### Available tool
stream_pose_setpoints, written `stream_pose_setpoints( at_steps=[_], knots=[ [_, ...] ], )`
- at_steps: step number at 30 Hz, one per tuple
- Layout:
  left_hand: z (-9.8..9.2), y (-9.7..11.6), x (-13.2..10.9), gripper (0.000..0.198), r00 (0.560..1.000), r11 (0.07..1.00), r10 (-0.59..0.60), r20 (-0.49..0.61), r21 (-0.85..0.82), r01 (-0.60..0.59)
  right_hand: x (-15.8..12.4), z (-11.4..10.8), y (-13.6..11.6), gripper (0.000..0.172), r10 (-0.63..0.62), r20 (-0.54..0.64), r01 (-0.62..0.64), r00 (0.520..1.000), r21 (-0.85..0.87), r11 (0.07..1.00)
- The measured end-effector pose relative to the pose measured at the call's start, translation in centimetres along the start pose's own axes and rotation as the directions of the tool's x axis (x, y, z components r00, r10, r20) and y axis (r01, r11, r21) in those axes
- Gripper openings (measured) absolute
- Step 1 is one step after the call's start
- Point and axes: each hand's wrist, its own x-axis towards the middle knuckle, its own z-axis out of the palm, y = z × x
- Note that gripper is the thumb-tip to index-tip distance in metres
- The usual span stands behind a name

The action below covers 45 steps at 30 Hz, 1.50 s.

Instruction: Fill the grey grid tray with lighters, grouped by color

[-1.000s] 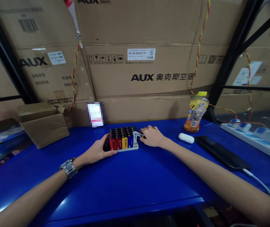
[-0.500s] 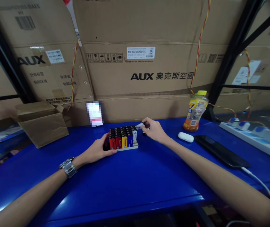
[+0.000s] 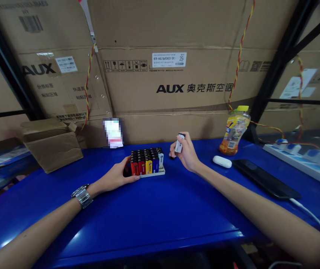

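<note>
My left hand (image 3: pixel 117 175) is wrapped round the left end of a white tray (image 3: pixel 160 173), its thumb along the front edge. Upright in the tray stand rows of lighters with black tops: red lighters (image 3: pixel 134 169), yellow lighters (image 3: pixel 148 167), blue lighters (image 3: pixel 155 164) and a white lighter (image 3: pixel 161 160) at the right end. To the right of the tray, my right hand (image 3: pixel 188 153) is raised a little above the table, closed on another white lighter (image 3: pixel 180 144) that is nearly upright, black end up. A small dark object (image 3: pixel 172 157) shows below its fingers, too little visible to name.
Behind the blue table (image 3: pixel 137 216) stand large cardboard boxes (image 3: pixel 205 67). At left is an open small box (image 3: pixel 55 151); at the back leans a lit screen (image 3: pixel 113 132). On the right are a drink bottle (image 3: pixel 234 130), white earbud case (image 3: pixel 222 161), black phone (image 3: pixel 263 179) and power strip (image 3: pixel 305 160).
My right hand has moved up and right, away from the tray's right end, and the white lighter in it has turned from slanted to nearly upright. My left hand keeps its hold.
</note>
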Motion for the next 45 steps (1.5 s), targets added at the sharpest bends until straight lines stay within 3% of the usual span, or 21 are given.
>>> stream_pose_setpoints(
  at_steps=[3,8,14,17,23,28,30,35,37,45],
  knots=[
    [0.0,0.0,0.0,0.081,1.0,1.0,0.013,0.002,0.002,-0.013,-0.4,0.2,0.4,0.019,0.066,0.034,-0.067,0.997,0.046,0.997],
    [-0.1,0.0,0.0,0.08,1.0,1.0,0.012,-0.002,0.023,-0.012,-0.9,0.1,1.3,0.049,0.258,0.053,-0.26,0.965,0.018,0.966],
    [-0.1,0.5,-0.1,0.081,1.0,1.0,-0.004,-0.004,0.019,0.004,-1.4,0.7,1.2,0.049,0.409,0.055,-0.412,0.911,0.05,0.91],
    [-0.2,0.7,-0.2,0.08,1.0,1.0,-0.002,-0.002,0.016,0.002,-1.6,1.1,1.1,0.048,0.421,0.051,-0.424,0.905,0.054,0.904],
    [-0.1,0.7,-0.2,0.079,1.0,1.0,0.013,0.005,0.02,-0.013,-1.8,1.3,1.0,0.048,0.352,0.097,-0.351,0.931,-0.025,0.936],
    [0.0,0.6,-0.1,0.082,1.0,1.0,0.008,-0.003,0.018,-0.008,-1.6,0.9,0.4,0.033,0.113,0.179,-0.067,0.977,-0.246,0.967],
    [0.0,0.6,-0.1,0.082,1.0,1.0,0.011,-0.004,0.014,-0.011,-1.4,0.7,0.1,0.028,0.01,0.228,0.078,0.974,-0.372,0.925],
    [-0.2,0.5,-0.2,0.082,1.0,1.0,-0.009,-0.002,0.017,0.009,-1.3,0.3,-0.5,0.025,-0.203,0.325,0.369,0.924,-0.61,0.702],
    [-0.3,0.5,-0.2,0.083,1.0,0.999,-0.03,0.0,0.02,0.03,-1.3,0.3,-0.4,0.025,-0.205,0.33,0.375,0.921,-0.613,0.696],
    [-0.1,0.9,-0.2,0.081,1.0,1.0,0.011,0.003,0.01,-0.011,-1.3,0.0,0.5,0.025,-0.052,0.344,0.226,0.938,-0.487,0.844]
  ],
)
